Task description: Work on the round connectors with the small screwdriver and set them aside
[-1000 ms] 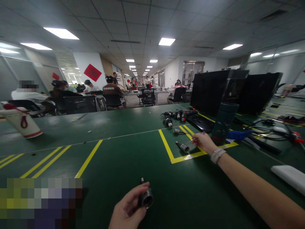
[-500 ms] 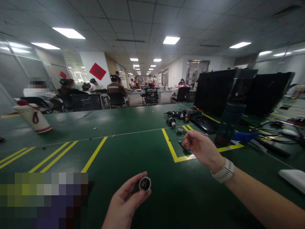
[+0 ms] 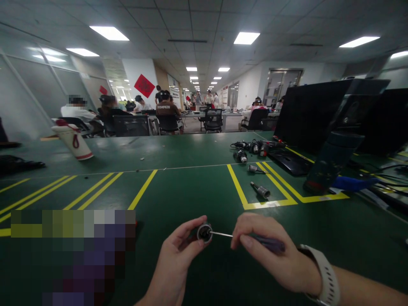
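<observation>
My left hand [image 3: 183,250] pinches a round metal connector shell [image 3: 204,233] between thumb and fingers, its open end facing me and its inside dark. My right hand [image 3: 267,246] is closed around the handle of a screwdriver [image 3: 223,234] with a thin shaft. The shaft points left, and its tip is at the mouth of the shell; how deep it reaches I cannot tell. Past my right hand, a metal connector with a narrow tail [image 3: 261,191] lies inside a yellow-taped area, and a similar connector [image 3: 253,168] lies farther back.
On the green table [image 3: 191,187] are a dark bottle [image 3: 333,163], black monitors [image 3: 312,114] and cables to the right. More dark connectors [image 3: 255,146] sit in a pile farther off. A white cup [image 3: 75,142] stands at far left. Several people sit beyond the table.
My right hand has come back from the taped area toward my left hand, bringing the screwdriver tip to the shell. The camera view has turned slightly left.
</observation>
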Available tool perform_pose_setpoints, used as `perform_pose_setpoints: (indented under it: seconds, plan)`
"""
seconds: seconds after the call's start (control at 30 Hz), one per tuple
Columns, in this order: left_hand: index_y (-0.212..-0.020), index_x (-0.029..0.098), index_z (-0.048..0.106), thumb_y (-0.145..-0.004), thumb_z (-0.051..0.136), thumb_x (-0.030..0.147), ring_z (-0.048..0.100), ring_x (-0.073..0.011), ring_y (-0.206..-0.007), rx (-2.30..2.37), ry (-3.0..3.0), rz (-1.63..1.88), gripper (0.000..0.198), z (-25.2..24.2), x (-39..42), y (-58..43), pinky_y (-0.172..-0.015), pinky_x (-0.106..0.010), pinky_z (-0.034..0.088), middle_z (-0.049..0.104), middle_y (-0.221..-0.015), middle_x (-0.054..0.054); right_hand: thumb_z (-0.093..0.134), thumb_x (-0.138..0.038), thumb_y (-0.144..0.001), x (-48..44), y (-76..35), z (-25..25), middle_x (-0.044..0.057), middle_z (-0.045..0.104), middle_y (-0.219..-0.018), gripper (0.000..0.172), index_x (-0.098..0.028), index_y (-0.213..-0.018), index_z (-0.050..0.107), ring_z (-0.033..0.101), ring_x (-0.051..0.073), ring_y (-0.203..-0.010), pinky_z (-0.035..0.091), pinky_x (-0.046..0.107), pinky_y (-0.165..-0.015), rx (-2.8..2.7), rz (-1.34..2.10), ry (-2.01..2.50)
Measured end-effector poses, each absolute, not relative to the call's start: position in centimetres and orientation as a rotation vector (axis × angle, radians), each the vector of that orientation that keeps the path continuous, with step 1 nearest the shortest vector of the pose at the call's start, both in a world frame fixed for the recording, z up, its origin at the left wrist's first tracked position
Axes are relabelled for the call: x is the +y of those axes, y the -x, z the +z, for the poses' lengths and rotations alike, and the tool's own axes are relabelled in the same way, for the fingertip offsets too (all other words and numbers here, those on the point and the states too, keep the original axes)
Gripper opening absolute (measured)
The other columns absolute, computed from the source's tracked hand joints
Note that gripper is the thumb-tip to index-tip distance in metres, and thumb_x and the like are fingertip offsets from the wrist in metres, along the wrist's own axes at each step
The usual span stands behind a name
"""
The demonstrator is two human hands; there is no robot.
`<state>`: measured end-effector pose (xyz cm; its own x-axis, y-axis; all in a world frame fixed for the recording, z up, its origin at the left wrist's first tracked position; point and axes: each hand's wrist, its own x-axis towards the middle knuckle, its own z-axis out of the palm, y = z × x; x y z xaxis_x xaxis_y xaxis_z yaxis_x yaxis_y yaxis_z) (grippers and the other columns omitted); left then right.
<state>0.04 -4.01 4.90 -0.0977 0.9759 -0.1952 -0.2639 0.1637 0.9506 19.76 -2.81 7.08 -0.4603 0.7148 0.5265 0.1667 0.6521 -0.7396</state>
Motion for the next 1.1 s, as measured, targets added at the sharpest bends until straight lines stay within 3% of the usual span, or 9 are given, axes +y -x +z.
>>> perform_pose_setpoints:
  seconds: [0.43,0.6,0.93,1.1]
  plan:
    - [-0.083,0.019,0.075,-0.061,0.074,0.014,0.066,-0.0219,-0.093,1.182,-0.944,1.307,0.023,4.2,-4.0,-0.1,-0.081,-0.029,0.052,0.071,-0.108,-0.007,0.046,-0.003,-0.08,-3.8,-18.5,6.8,0.009,0.063,-0.077,0.021,-0.012,-0.095,0.058,0.056,0.018,-0.073,0.046,0.033,-0.067,-2.185,0.465,0.521]
    - [-0.079,0.02,0.077,-0.062,0.071,0.015,0.067,-0.0202,-0.086,1.219,-1.079,1.344,0.018,3.9,-3.9,-0.1,-0.072,-0.024,0.055,0.07,-0.099,-0.006,0.046,-0.003,-0.08,-3.9,-18.3,6.8,0.009,0.064,-0.077,0.02,-0.012,-0.094,0.058,0.056,0.018,-0.073,0.046,0.033,-0.068,-2.192,0.442,0.535]
    - [-0.083,0.019,0.077,-0.065,0.067,0.02,0.07,-0.0208,-0.072,1.325,-1.209,1.316,0.021,4.3,-3.9,-0.2,-0.067,-0.029,0.058,0.077,-0.082,-0.005,0.045,-0.004,-0.079,-4.0,-18.2,6.5,0.007,0.063,-0.076,0.021,-0.015,-0.094,0.055,0.056,0.018,-0.07,0.045,0.032,-0.067,-2.241,0.378,0.553]
    - [-0.079,0.019,0.077,-0.065,0.067,0.02,0.071,-0.0223,-0.076,1.357,-1.207,1.335,0.018,4.6,-3.8,-0.3,-0.068,-0.03,0.059,0.078,-0.086,-0.006,0.044,-0.003,-0.077,-4.3,-18.1,6.8,0.007,0.063,-0.072,0.02,-0.015,-0.088,0.055,0.056,0.018,-0.068,0.046,0.032,-0.064,-2.271,0.294,0.51]
